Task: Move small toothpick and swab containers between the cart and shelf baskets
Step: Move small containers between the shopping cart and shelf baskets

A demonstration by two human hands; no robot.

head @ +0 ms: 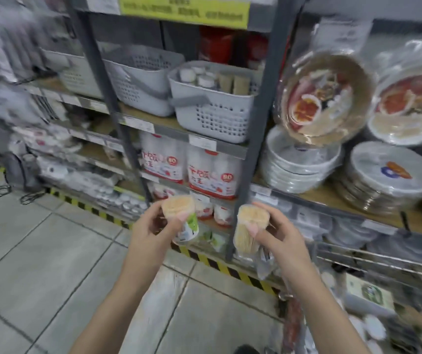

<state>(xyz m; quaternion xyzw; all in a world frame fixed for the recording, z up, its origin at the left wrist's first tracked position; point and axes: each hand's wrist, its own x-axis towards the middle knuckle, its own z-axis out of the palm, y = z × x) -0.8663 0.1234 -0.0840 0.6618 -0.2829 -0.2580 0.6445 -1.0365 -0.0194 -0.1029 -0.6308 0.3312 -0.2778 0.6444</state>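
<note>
My left hand [151,226] grips a clear round toothpick container [178,206] with its fingers curled round it, top facing me. My right hand [275,232] grips a second toothpick container [249,227] the same way. Both are held in front of the lower shelves, below a grey shelf basket [212,116] that holds several small white-lidded and tan containers. Left of it stands another grey basket [140,80], its inside hidden. The wire cart [383,261] sits at the lower right beside my right arm, with mixed packets in it.
A dark metal shelf upright [253,139] rises between the basket and stacks of wrapped disposable plates [388,175]. Packs of cups [212,172] fill the shelf under the basket. Yellow-black hazard tape [217,264] edges the tiled floor.
</note>
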